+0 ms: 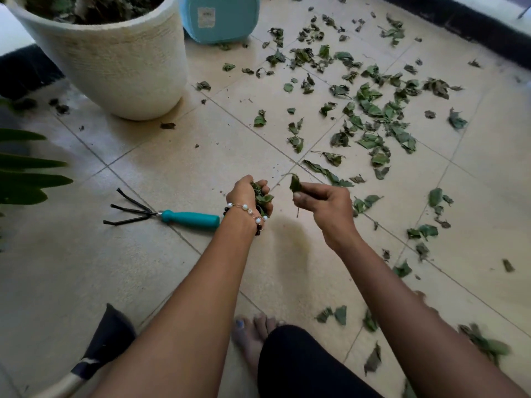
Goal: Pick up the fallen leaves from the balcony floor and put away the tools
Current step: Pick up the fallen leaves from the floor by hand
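Many green fallen leaves (370, 107) lie scattered over the beige tiled floor, mostly to the right and far side. My left hand (245, 195), with a bead bracelet on the wrist, is closed around a bunch of gathered leaves (263, 196). Just to its right, my right hand (321, 201) pinches a single leaf (295, 183) between thumb and fingers, above the floor. A hand rake (172, 216) with a teal handle and three black prongs lies on the tiles left of my left wrist. A black trowel blade (106, 340) with a pale handle lies at the lower left.
A large white plant pot (115, 64) stands at the far left. A light blue container (221, 18) sits behind it. Dark plant fronds (26, 173) reach in from the left edge. My bare foot (253, 334) and bent knee (301, 363) are at the bottom. A dark ledge (474, 21) bounds the far right.
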The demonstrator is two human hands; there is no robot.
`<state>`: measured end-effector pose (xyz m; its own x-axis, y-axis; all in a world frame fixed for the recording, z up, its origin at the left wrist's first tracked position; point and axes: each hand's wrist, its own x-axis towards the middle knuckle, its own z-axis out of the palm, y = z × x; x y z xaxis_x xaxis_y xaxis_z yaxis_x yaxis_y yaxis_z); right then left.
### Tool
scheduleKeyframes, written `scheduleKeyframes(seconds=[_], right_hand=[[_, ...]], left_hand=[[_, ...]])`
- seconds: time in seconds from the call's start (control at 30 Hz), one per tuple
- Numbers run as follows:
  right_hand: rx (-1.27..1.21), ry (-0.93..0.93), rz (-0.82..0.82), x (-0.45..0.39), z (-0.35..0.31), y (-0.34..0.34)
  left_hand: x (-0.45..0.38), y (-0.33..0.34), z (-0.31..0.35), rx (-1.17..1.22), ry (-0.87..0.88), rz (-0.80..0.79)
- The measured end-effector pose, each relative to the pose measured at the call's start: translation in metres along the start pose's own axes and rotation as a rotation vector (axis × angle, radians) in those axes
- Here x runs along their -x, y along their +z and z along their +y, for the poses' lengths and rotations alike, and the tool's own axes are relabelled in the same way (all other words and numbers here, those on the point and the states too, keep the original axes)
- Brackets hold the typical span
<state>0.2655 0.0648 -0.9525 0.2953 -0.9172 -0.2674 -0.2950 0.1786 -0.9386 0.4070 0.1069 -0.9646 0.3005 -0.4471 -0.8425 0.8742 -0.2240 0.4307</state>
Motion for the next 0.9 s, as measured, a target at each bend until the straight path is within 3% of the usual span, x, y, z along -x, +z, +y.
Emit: scheduleKeyframes(seconds=[0.07, 0.17, 0.27, 0.43, 0.53, 0.73, 0.9], right_hand=[[0.068, -0.070, 0.002, 0.010, -0.006, 0.002], [0.425, -0.289, 0.057, 0.026, -0.003, 0.002], [0.618, -0.454, 0.015, 0.037, 0.005, -0.006], [0.816, -0.426, -0.253, 0.056, 0.006, -0.037], [0.903, -0.353, -0.207, 0.067, 0.013, -0.052], [0.852, -0.260, 0.013, 0.082, 0.036, -0.071], [0.228, -0.065, 0.080, 0.117, 0.043, -0.094]], left_hand=[[0.002, 0.011, -0.014, -0.020, -0.016, -0.010], [0.011, 0.030, -0.040, -0.001, -0.079, -0.057], [0.024, 0.042, -0.055, -0.006, -0.114, -0.091], [0.034, 0.047, -0.070, -0.150, -0.154, -0.088], [0.040, 0.047, -0.090, -0.253, -0.215, -0.087], [0.040, 0.042, -0.124, -0.420, -0.211, -0.086], [0.047, 0.033, -0.138, -0.497, -0.077, 0.019]])
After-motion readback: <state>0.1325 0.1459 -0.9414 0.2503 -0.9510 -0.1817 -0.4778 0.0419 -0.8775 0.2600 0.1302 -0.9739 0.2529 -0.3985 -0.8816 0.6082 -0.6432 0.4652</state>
